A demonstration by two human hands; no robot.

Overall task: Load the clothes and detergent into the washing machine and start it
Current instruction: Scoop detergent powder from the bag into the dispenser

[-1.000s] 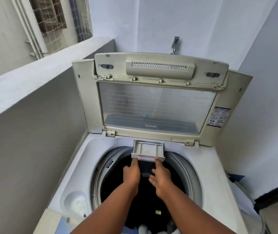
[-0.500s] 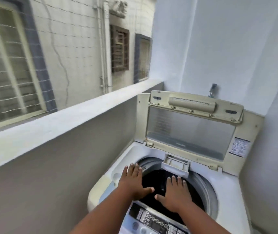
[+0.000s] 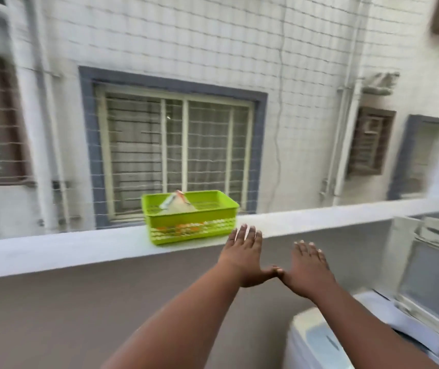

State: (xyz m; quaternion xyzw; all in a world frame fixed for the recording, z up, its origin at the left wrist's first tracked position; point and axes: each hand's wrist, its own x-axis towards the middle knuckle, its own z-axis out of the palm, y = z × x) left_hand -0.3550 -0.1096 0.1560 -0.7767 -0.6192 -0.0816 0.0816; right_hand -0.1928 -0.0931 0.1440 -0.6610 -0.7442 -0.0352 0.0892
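Two flat, empty hands, left hand point(image 3: 243, 253) and right hand point(image 3: 309, 266), near slatted green plastic basket point(image 3: 191, 225).

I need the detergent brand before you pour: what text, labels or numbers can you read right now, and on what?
None can be read.
Packet in the green basket: coloured print, too blurred.
Washer: corner only, blurred, no readable marking.

2 hands – left point(image 3: 243, 258), right point(image 3: 309, 270); 1 green basket point(image 3: 207, 222) w/ 1 packet point(image 3: 177, 206); 1 washer point(image 3: 325, 342).
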